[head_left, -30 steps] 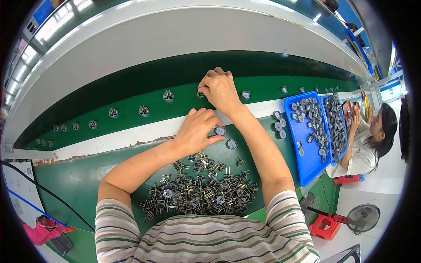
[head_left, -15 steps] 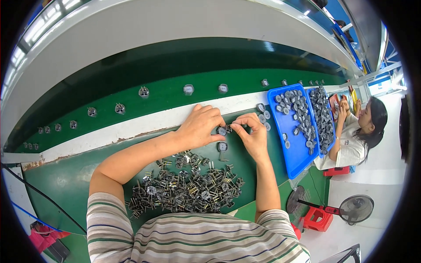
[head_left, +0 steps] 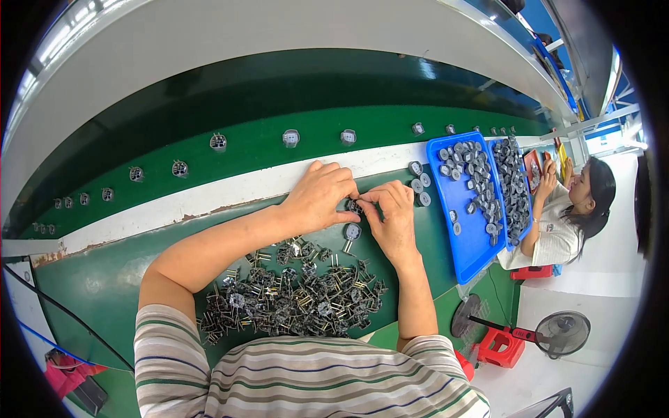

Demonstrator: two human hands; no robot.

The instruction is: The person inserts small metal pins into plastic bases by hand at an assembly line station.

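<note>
Your left hand point(head_left: 317, 198) rests at the front edge of the table point(head_left: 111, 272), its fingers and thumb curled nearly closed around a small dark round part point(head_left: 354, 206). Your right hand point(head_left: 391, 217) meets it from the other side, thumb and forefinger pinched together on the right edge of that same part, so both hands have hold of it. Just below your left thumb, a grey round cap point(head_left: 352, 232) lies on the table, with metal prongs beside it. Nearer your body spreads a heap of dark pronged parts point(head_left: 300, 299), lying between your forearms. To the right of your right hand, four loose grey discs point(head_left: 417, 186) sit beside a blue tray point(head_left: 465, 254), which holds many more grey caps; a second blue tray point(head_left: 519, 233) adjoins it. Beyond the white ledge point(head_left: 272, 177), small round pieces stand spaced out along a green strip point(head_left: 390, 122). Farther right, a co-worker point(head_left: 547, 226) has both hands raised near a red tray point(head_left: 532, 167).
</note>
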